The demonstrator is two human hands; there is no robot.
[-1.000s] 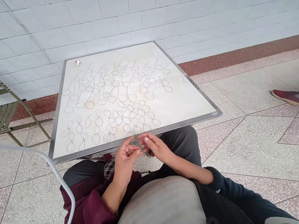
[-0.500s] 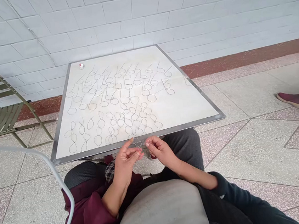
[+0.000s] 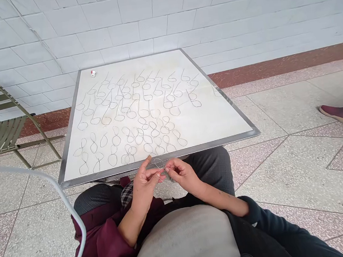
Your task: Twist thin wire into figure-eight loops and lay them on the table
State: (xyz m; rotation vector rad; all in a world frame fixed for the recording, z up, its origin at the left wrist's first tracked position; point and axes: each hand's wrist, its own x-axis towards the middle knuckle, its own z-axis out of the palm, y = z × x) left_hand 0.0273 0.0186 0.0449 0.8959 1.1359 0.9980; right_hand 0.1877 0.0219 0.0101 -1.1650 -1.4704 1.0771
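Observation:
A thin looped wire (image 3: 158, 161) is held between both hands just in front of the table's near edge. My left hand (image 3: 144, 183) pinches it between thumb and fingers, its index finger raised toward the table edge. Close on the right, my right hand (image 3: 183, 175) grips the wire with thumb and fingertips. On the white table (image 3: 213, 120) lie several bent wires: figure-eight shapes (image 3: 116, 136) toward the front, and single loops with straight tails (image 3: 195, 103) farther back. The fine ends of the held wire are hard to make out.
A small red and white object (image 3: 93, 73) sits at the table's back left corner. A slatted folding chair (image 3: 3, 134) stands on the left. A pale cable (image 3: 73, 212) curves through the left foreground. A person's shoe (image 3: 338, 113) is at the right.
My right hand has shifted slightly left and down, closer to my left hand's fingertips. The held wire's loop has changed its angle a little.

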